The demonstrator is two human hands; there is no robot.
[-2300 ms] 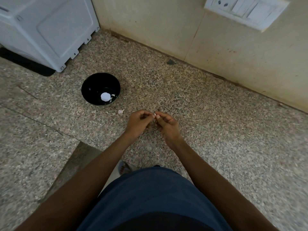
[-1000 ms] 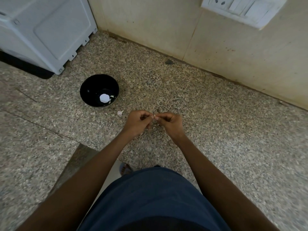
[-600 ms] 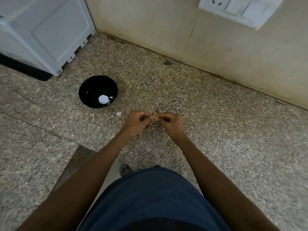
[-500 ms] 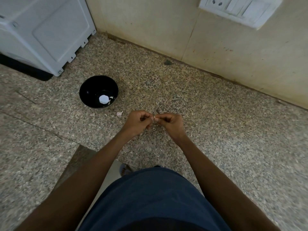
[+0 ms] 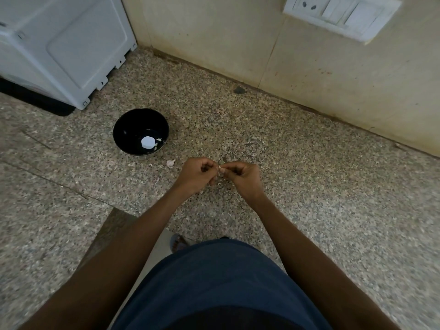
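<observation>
Head view: both hands meet over the granite counter [image 5: 309, 186], approx mid-frame. My left hand [image 5: 195, 175] & right hand [image 5: 242, 178] are curled, w/ thumb & forefinger tips of each pinching the same small garlic clove [image 5: 219, 167] from opposite sides. The garlic clove sits btw the two sets of fingertips, held above the counter, not resting on it. Only a pale sliver shows; the rest is hidden by my fingers. The other fingers of both hands are tucked in toward the palms.

Left of the hands, a loose clove [image 5: 170, 163] lies on the counter, just beside the black bowl [image 5: 119, 129] & apart from my left hand. The bowl stands upright, w/ a pale round piece [image 5: 147, 142] & a smaller pale bit [image 5: 159, 140] next to it at the bottom; can't tell exactly what they are. Far left, behind the bowl: a white appliance [image 5: 66, 44] on a black base [image 5: 35, 101]. The wall [image 5: 214, 32] runs along the back, w/ a white switch plate [image 5: 342, 14] top right. A small dark chip [image 5: 238, 90] lies at the wall's foot. My blue shirt [image 5: 214, 282] fills the bottom.
</observation>
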